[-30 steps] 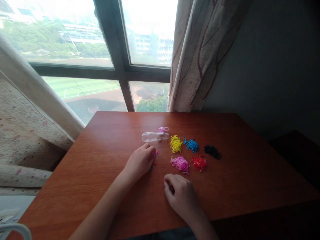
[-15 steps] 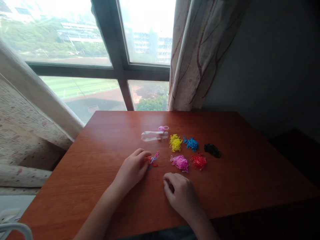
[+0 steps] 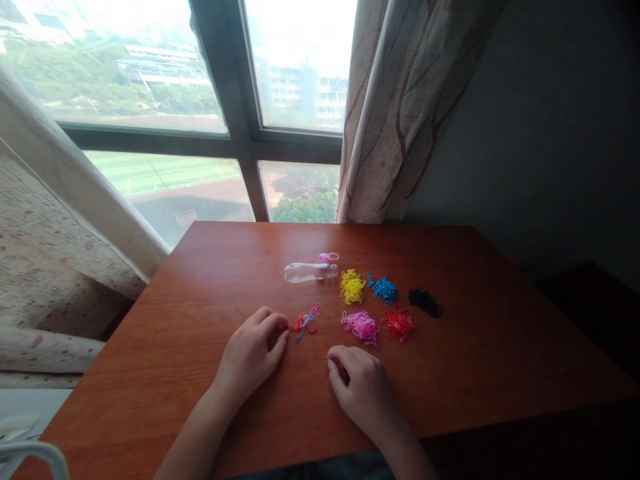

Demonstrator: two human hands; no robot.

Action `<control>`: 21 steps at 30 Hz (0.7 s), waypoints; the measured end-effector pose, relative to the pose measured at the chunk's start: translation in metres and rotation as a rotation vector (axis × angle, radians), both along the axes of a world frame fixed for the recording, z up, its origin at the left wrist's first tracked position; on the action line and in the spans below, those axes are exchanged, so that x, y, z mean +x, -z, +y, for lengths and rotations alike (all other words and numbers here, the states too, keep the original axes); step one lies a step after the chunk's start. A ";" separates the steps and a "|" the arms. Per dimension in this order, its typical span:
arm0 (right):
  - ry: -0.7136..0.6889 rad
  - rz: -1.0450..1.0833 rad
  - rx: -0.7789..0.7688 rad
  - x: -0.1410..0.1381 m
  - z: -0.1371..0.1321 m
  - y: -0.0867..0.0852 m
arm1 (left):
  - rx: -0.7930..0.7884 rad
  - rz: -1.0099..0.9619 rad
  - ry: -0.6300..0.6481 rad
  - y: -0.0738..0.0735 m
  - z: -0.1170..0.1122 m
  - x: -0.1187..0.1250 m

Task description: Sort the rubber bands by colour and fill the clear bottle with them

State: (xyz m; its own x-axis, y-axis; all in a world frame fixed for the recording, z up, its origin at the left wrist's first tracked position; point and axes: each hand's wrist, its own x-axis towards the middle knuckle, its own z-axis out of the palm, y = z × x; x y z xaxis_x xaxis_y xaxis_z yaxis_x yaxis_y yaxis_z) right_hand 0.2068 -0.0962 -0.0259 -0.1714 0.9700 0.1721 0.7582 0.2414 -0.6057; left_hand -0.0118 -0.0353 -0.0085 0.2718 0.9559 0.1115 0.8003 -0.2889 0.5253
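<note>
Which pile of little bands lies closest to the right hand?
The pink pile, just beyond the right hand. The red pile sits off to its right, and the yellow pile, blue pile and black pile lie farther back.

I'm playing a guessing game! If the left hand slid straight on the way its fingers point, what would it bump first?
The small mixed bunch of bands. It lies right off the left hand's fingertips, so close that touch or gap is hard to tell.
</note>
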 end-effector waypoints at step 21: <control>0.000 0.017 -0.010 0.000 -0.001 0.002 | 0.036 0.058 0.014 0.001 -0.007 0.005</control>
